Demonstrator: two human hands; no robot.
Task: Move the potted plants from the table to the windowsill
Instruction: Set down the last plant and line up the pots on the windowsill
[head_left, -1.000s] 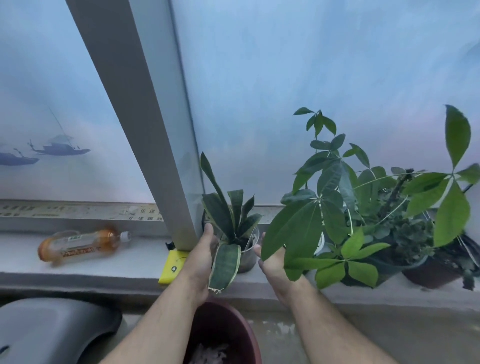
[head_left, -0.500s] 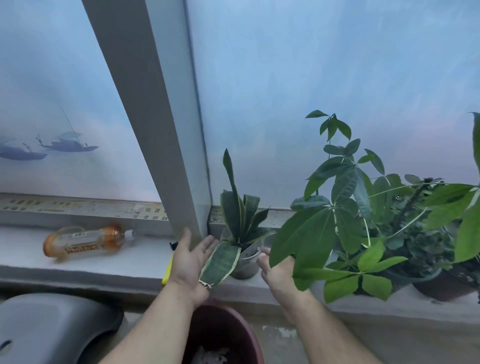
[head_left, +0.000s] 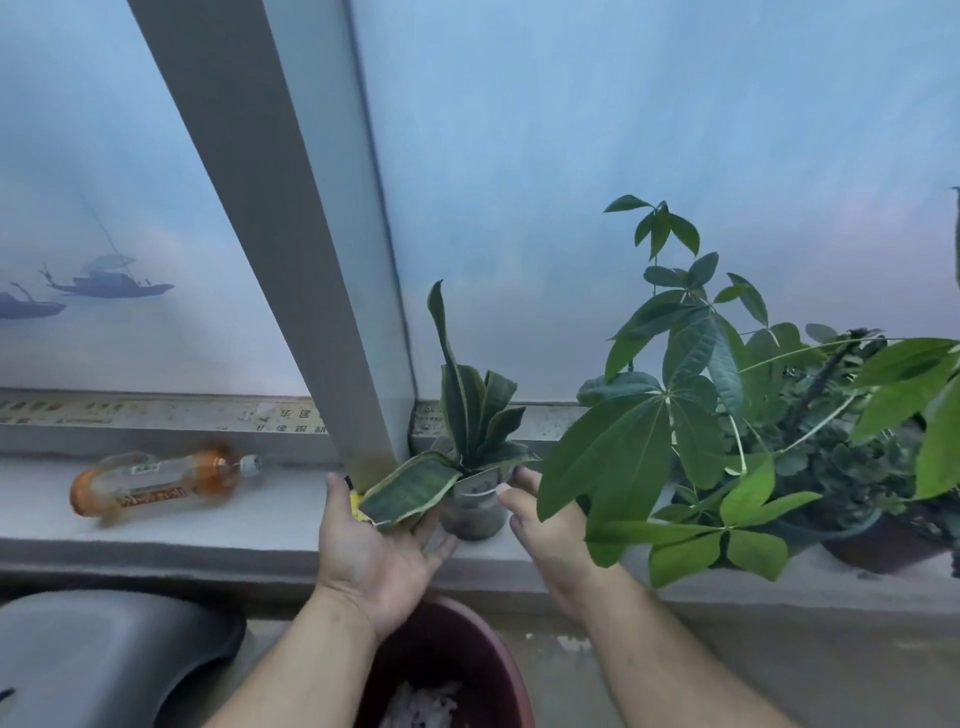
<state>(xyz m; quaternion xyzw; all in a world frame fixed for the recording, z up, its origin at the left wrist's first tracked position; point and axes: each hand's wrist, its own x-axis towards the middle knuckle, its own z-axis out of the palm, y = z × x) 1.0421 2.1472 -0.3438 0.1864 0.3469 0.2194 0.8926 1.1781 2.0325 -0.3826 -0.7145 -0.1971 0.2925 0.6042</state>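
Observation:
A small snake plant (head_left: 470, 415) in a grey pot (head_left: 475, 512) stands on the windowsill (head_left: 218, 525), right beside the window post. My left hand (head_left: 376, 551) lies open, palm up, just left of the pot, under a drooping striped leaf (head_left: 410, 493). My right hand (head_left: 550, 535) is open to the right of the pot, fingers near its rim, partly hidden by a broad leaf. Neither hand grips the pot. A tall leafy plant (head_left: 675, 395) and darker potted plants (head_left: 852, 467) fill the sill on the right.
An orange-capped plastic bottle (head_left: 161, 480) lies on its side on the sill's left part. A small yellow object (head_left: 355, 503) sits by the grey window post (head_left: 311, 260). A dark red pot (head_left: 441, 670) stands below my arms, and a grey rounded object (head_left: 98, 660) at lower left.
Both hands have let go of the snake plant's pot and opened out to either side of it. The pot now stands on the sill by itself.

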